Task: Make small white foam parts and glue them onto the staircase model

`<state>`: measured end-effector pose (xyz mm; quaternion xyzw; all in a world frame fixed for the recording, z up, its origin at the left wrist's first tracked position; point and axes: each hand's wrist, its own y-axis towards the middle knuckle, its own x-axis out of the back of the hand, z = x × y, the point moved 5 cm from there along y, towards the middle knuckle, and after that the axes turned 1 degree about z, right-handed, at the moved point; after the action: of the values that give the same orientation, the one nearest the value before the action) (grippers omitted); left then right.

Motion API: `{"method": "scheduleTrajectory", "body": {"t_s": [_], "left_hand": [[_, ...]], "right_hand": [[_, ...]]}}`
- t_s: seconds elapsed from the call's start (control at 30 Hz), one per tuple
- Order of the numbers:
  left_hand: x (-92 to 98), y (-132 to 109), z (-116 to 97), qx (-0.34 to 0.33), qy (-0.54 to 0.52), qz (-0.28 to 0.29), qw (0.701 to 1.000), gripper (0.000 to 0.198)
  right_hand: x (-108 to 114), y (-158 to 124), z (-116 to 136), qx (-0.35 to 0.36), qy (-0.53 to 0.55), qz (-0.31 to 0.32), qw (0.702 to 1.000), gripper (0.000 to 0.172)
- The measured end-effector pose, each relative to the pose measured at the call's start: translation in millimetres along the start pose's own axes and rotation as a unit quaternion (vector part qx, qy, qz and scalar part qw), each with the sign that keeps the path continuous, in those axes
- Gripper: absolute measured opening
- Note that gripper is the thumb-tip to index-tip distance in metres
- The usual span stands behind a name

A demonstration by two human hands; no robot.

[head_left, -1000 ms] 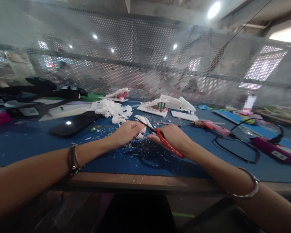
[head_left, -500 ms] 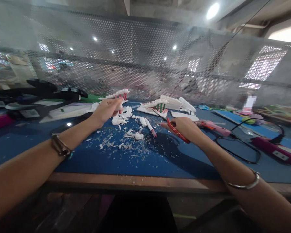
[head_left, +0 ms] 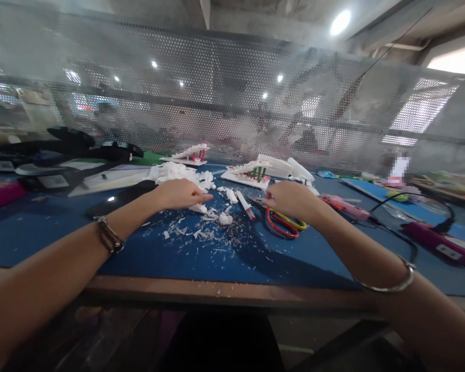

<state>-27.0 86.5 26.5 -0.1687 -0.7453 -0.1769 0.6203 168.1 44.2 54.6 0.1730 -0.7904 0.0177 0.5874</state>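
Note:
My left hand (head_left: 178,195) is low over the blue mat, knuckles up and index finger pointing right. A white piece (head_left: 197,208) sticks out from beneath its closed lower fingers; its kind is unclear. My right hand (head_left: 292,199) has bent fingertips around the middle of scissors (head_left: 282,230) with red and yellow handle loops. The loops rest below the hand, with no fingers through them. Between the hands are a white stick with a reddish end (head_left: 245,205), a small white lump (head_left: 225,219) and many white shavings (head_left: 213,232).
White ramp-like models with red posts (head_left: 197,155) and green posts (head_left: 259,174) stand behind. A white scrap heap (head_left: 174,171) lies behind my left hand. To the right are a pink glue gun (head_left: 346,206) and a purple power strip (head_left: 442,243). A perforated screen (head_left: 232,103) rises behind.
My left hand has come down and slightly right, bringing the white piece to the mat. My right hand has lowered the scissors, and its fingers have left the handle loops.

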Motion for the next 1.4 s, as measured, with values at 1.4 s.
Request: {"method": "scheduleTrajectory", "body": {"t_s": [1.4], "left_hand": [[16.1,-14,121,0.242,0.048,0.044,0.968,0.092]], "right_hand": [[11,20,44,0.253,0.142,-0.12,0.95,0.021]]}}
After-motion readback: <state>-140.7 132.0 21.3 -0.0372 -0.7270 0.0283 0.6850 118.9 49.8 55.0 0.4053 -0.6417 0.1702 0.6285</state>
